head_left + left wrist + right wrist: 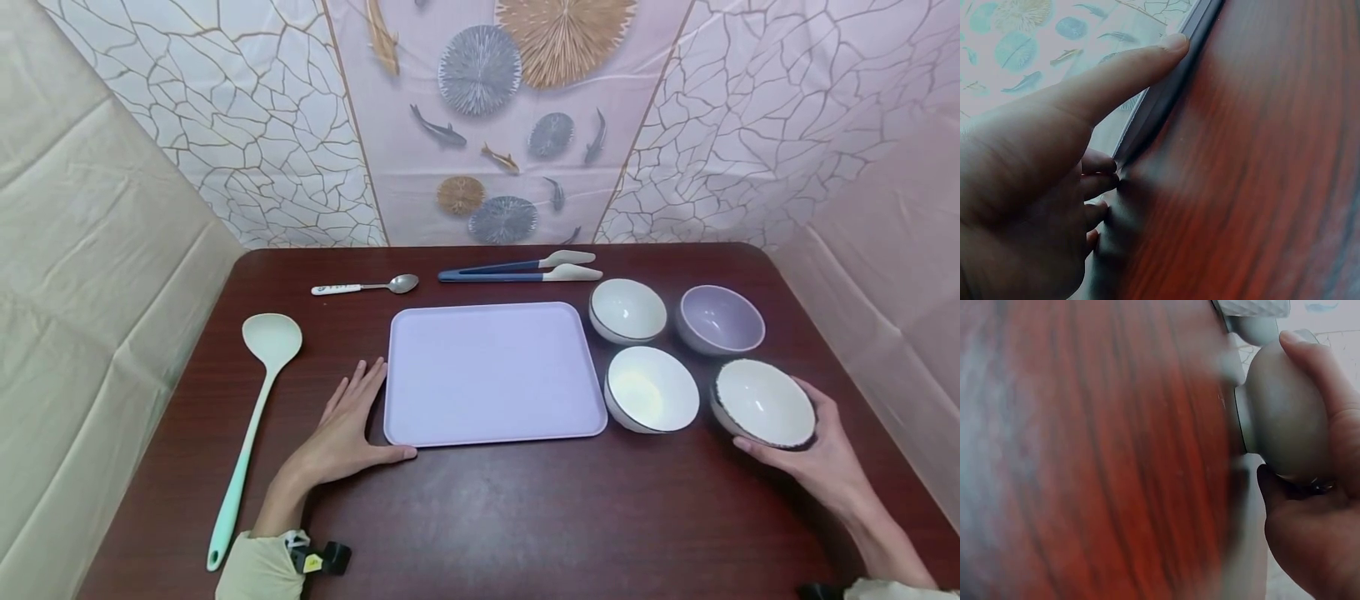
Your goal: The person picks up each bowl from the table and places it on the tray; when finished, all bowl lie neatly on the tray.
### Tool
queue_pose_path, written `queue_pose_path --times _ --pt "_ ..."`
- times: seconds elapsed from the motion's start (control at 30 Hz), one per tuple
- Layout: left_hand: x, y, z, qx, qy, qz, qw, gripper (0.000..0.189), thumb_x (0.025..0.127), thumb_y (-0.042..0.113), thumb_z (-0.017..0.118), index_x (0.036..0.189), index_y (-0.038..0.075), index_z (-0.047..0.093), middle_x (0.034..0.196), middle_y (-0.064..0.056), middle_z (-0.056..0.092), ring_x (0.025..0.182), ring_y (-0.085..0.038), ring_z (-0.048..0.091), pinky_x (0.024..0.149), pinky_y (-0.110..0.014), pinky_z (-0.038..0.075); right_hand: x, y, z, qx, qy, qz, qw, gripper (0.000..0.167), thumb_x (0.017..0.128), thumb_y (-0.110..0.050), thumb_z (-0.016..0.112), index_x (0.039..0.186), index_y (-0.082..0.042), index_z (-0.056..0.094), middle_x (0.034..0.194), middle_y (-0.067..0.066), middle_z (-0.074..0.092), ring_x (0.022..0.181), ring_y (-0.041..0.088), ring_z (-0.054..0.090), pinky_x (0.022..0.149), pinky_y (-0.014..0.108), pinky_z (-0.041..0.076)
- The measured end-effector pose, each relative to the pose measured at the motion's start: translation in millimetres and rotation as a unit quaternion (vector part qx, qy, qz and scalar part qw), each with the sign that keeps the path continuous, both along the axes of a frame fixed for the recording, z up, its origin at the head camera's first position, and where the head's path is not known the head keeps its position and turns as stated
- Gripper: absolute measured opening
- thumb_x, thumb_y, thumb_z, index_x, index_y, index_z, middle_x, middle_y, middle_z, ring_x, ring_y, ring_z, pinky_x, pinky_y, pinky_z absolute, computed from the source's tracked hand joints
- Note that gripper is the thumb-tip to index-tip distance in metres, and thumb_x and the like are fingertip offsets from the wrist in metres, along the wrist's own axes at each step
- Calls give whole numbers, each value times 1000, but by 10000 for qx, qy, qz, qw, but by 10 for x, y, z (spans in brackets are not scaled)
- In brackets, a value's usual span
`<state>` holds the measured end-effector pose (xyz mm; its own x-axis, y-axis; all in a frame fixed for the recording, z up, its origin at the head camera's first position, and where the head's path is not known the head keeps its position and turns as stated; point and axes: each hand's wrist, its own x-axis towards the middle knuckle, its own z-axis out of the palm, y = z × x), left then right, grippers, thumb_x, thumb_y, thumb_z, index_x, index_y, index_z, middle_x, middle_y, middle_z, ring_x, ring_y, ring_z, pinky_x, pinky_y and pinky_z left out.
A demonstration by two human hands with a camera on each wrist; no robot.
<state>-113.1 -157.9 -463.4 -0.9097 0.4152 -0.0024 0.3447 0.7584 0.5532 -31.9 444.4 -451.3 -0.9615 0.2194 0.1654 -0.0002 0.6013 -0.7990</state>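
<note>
A lilac rectangular tray [495, 375] lies flat in the middle of the table. At its near left corner is my left hand [337, 437], fingers fairly straight along the left side and thumb at the front edge. The left wrist view shows that hand [1035, 169] with its thumb against the tray's side [1163, 94]. On the right, my right hand [828, 450] grips a white bowl with a dark, uneven rim [763, 404], thumb in front and fingers behind. Seen from the right wrist, the bowl [1288, 412] sits between thumb and fingers; its base appears at or near the tabletop.
Two more white bowls, one behind [628, 310] and one in front [652, 390], stand right of the tray, with a purple bowl [722, 320] beside them. Blue tongs [495, 277] and a spoon [363, 288] lie at the back. A green-handled ladle [251, 433] lies left.
</note>
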Motion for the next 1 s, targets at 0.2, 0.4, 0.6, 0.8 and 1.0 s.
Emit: queue_pose_path --times 0.2,0.4,0.6,0.8,1.0 --pt "2 -1 -3 10 21 -12 10000 123 68 66 78 158 10 15 162 -8 15 149 -29 2 117 -50 4 6 -9 -5 -72 -64 -111 9999 105 71 2 85 153 -20 24 140 9 31 120 8 36 87 5 27" --pt "9 -1 0 -12 46 -6 10000 122 69 68 77 158 10 14 162 -7 15 149 -28 2 117 -50 3 10 -15 -6 -47 -153 -186 9997 105 73 -1 85 154 -22 22 142 9 29 121 7 35 88 5 27" --pt "5 -6 -11 19 -11 12 10000 123 69 69 76 158 11 14 162 -7 14 149 -28 2 117 -50 3 17 -33 30 -11 -162 -247 9996 104 74 -3 85 154 -23 21 144 11 28 124 7 33 88 3 26" --pt "3 -6 -28 12 -13 5 10000 123 69 71 74 158 12 14 162 -6 14 149 -28 2 117 -50 3 58 -73 126 -1 -140 -294 9995 102 75 -3 84 154 -26 22 144 7 29 124 5 33 87 3 25" --pt "-1 -9 -1 25 4 -3 10000 122 69 71 74 158 11 15 162 -7 14 149 -28 2 117 -50 3 107 -245 375 73 -35 -125 9999 105 73 1 84 154 -28 24 141 1 33 121 3 35 87 3 26"
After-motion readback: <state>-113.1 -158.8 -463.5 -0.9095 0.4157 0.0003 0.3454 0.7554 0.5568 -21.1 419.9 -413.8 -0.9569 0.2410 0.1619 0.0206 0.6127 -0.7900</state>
